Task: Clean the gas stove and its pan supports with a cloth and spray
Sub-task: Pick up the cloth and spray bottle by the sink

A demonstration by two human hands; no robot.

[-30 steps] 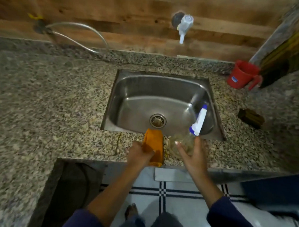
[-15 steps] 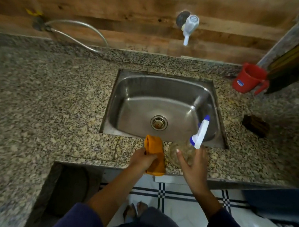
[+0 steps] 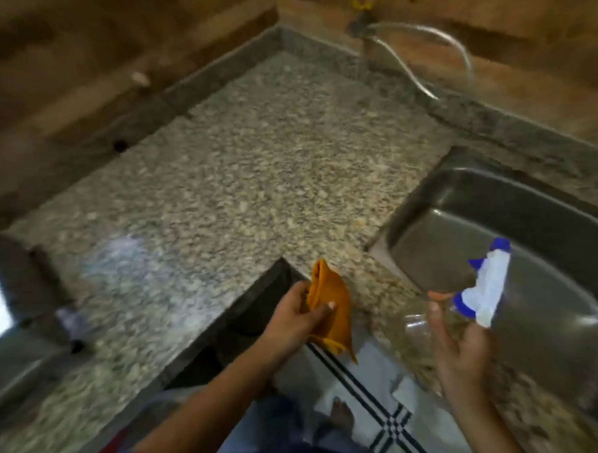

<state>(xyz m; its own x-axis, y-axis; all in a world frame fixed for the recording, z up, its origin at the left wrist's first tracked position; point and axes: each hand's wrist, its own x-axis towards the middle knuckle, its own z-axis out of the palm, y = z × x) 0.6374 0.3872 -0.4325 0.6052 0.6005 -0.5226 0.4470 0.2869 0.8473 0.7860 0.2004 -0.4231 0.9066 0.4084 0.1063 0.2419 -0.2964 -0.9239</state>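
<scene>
My left hand (image 3: 296,320) grips a folded orange cloth (image 3: 330,309), held over the inner corner of the granite counter (image 3: 247,180). My right hand (image 3: 462,351) holds a clear spray bottle (image 3: 428,326) with a white and blue trigger head (image 3: 487,288), in front of the steel sink (image 3: 518,251). No gas stove or pan supports are in sight. The frame is blurred by motion.
The speckled counter runs in an L shape along wooden walls. A flexible metal hose (image 3: 420,49) hangs from the wall at the back right. Tiled floor (image 3: 377,404) and my foot show below. A small blurred object (image 3: 70,322) lies at the counter's left end.
The view has swung left, so the sink now sits at the right edge and the counter's corner fills the frame. Both hands still hold the cloth and bottle, carried along leftward.
</scene>
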